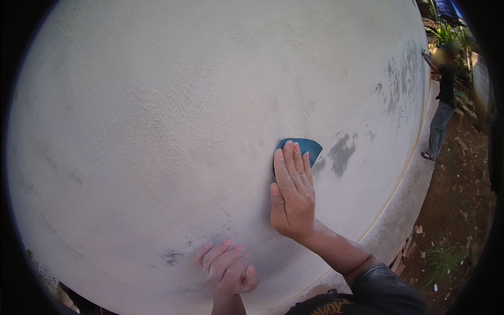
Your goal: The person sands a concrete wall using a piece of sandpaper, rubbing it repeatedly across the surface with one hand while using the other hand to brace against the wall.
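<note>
My right hand [294,193] lies flat against a pale plastered wall [189,110], fingers stretched and pointing up. Beneath those fingers is a blue sheet of sandpaper [313,149], pressed to the wall. Its top and right corner show, while the rest is covered by the hand. Lower and to the left, my left hand [228,264] has loosely bent fingers, whitened with dust, and nothing seen in it. It is close to the wall; whether it touches cannot be told. A grey bare patch [341,155] marks the wall just right of the sandpaper.
At the far right a person [445,90] in dark clothes stands with a hand on the wall. A concrete ledge [405,204] runs along the wall's foot. Beyond it lies brown soil [460,189] with a grass tuft [445,260] and scattered debris.
</note>
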